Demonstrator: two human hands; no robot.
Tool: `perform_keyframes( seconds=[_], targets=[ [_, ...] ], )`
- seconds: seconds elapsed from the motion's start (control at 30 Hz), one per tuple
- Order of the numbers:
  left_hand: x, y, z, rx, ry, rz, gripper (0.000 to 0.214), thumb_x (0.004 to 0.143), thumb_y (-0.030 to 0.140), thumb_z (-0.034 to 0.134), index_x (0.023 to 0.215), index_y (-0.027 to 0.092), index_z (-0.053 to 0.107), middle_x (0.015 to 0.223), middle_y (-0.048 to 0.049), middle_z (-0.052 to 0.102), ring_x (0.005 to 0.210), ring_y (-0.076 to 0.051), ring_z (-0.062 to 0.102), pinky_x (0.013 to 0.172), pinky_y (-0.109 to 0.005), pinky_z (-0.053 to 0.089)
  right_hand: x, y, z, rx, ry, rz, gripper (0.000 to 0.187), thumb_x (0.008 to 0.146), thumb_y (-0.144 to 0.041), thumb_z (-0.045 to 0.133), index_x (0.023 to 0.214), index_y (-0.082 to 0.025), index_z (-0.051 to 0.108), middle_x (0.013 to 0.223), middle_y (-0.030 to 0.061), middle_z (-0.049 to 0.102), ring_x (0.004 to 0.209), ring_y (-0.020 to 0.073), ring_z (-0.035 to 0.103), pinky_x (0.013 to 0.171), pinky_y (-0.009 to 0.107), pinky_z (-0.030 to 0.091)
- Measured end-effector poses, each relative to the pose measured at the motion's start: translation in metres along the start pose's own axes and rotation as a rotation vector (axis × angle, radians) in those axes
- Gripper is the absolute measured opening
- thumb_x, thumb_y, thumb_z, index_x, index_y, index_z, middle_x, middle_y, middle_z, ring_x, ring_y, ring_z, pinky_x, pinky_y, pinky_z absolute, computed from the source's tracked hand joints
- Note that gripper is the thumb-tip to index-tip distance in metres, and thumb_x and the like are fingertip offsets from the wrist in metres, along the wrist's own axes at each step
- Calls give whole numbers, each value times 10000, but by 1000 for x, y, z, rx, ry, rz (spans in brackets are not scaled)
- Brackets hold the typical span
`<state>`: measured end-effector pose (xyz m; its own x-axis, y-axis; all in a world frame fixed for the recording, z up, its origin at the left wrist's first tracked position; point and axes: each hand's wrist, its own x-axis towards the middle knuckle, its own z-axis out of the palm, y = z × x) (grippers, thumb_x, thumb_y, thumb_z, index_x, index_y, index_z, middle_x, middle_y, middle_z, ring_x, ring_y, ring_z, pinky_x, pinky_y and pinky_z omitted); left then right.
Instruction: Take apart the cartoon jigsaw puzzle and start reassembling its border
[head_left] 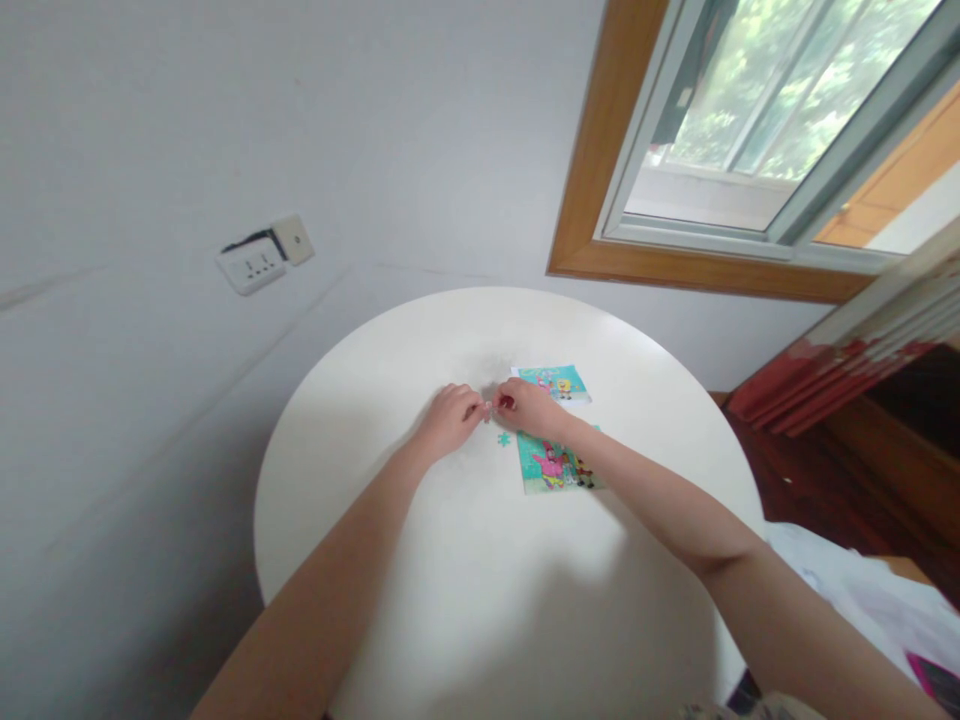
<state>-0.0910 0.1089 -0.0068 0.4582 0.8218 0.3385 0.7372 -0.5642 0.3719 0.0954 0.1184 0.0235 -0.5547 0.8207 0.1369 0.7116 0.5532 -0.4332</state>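
On a round white table (450, 560), my left hand (448, 418) and my right hand (526, 406) meet near the middle, fingers pinched together around small puzzle pieces (489, 408) held between them. Just right of the hands lies a partly joined cartoon jigsaw (553, 465) in teal, with my right forearm crossing over it. A picture card (553, 382) showing the same cartoon lies behind my right hand. One loose teal piece (504, 439) rests on the table below the hands.
A white wall with a socket and switch (261, 262) stands behind the table. A wood-framed window (750, 150) is at upper right. Red and dark wooden furniture (847, 390) stands to the right of the table.
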Motion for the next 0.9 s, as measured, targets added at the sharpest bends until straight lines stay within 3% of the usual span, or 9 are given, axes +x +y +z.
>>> perform_keyframes(
  seconds=[0.33,0.53,0.77,0.9],
  targets=[
    [-2,-7,1,62,54,-56,277,927,256,422,775,179,640,815,-68,643,851,-219,569,830,-366,413,-1,6,-3,54,-62,-95,253,783,-69,606,1002,-142,708,888,55,614,741,113,560,757,227,433],
    [-2,-18,2,75,73,-104,264,912,255,435,779,184,652,815,-66,651,848,-218,575,834,-366,417,11,9,-4,66,-133,-176,177,756,-57,641,881,-139,736,814,45,610,777,126,551,754,223,417],
    [-2,-15,2,46,43,-76,251,910,292,466,786,193,660,778,-53,641,828,-210,578,815,-349,410,14,14,1,104,-140,-110,101,733,-86,649,816,-108,704,748,21,631,631,96,535,624,198,403],
    [-3,-10,1,12,25,-48,214,898,325,502,834,200,664,810,-44,653,831,-202,586,819,-343,414,10,10,0,107,-135,-86,120,754,-61,597,780,-123,696,735,13,642,639,92,541,633,190,399]
  ],
)
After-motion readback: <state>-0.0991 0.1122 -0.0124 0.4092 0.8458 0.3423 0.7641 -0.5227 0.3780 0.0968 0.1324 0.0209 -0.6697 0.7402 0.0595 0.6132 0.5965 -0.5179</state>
